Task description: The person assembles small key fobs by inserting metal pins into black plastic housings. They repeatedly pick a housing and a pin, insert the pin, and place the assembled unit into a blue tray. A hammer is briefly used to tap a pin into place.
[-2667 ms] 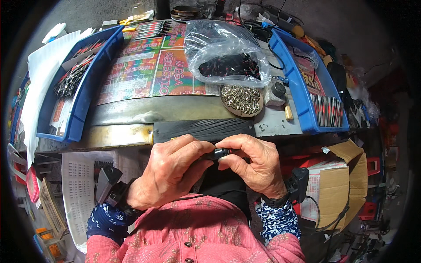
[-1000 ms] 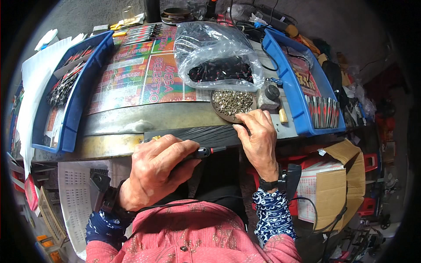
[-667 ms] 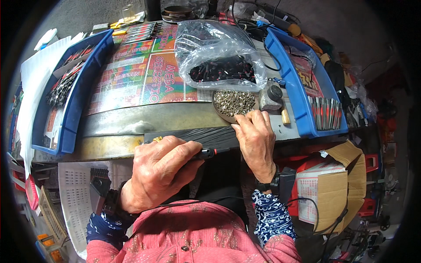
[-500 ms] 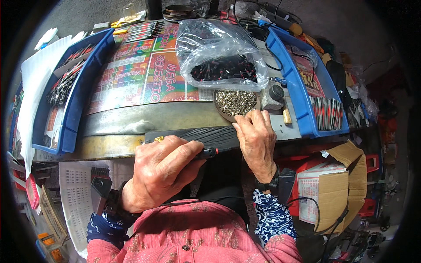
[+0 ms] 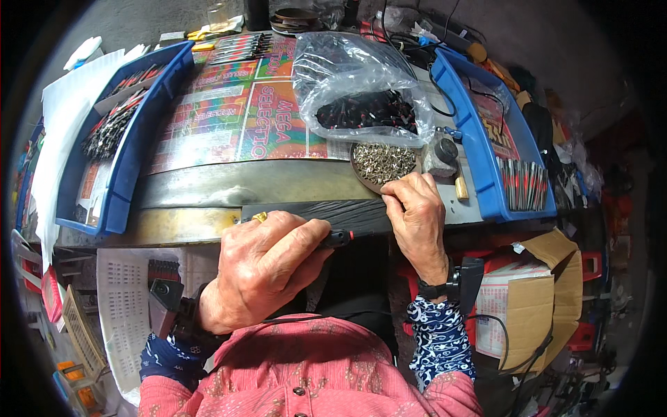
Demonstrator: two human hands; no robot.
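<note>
My left hand [image 5: 267,267] is closed around a small black handled piece [image 5: 339,238] with a red tip, held at the near edge of the bench over a dark strip [image 5: 326,212]. A ring shows on one of its fingers. My right hand [image 5: 417,215] rests on the bench edge with its fingertips at the rim of a round dish of small metal screws [image 5: 383,162]. Whether it pinches a screw is hidden by the fingers. Behind the dish lies a clear plastic bag [image 5: 354,90] full of black and red parts.
Blue trays stand at the left [image 5: 125,160] and right [image 5: 479,153], each holding rows of black and red handled pieces. A colourful printed sheet [image 5: 236,118] covers the bench middle. A small hammer [image 5: 448,156] lies beside the dish. Cardboard boxes [image 5: 528,299] sit at lower right.
My right hand left the piece both hands held and reached up to the screw dish. The left hand kept the piece and stayed at the bench edge.
</note>
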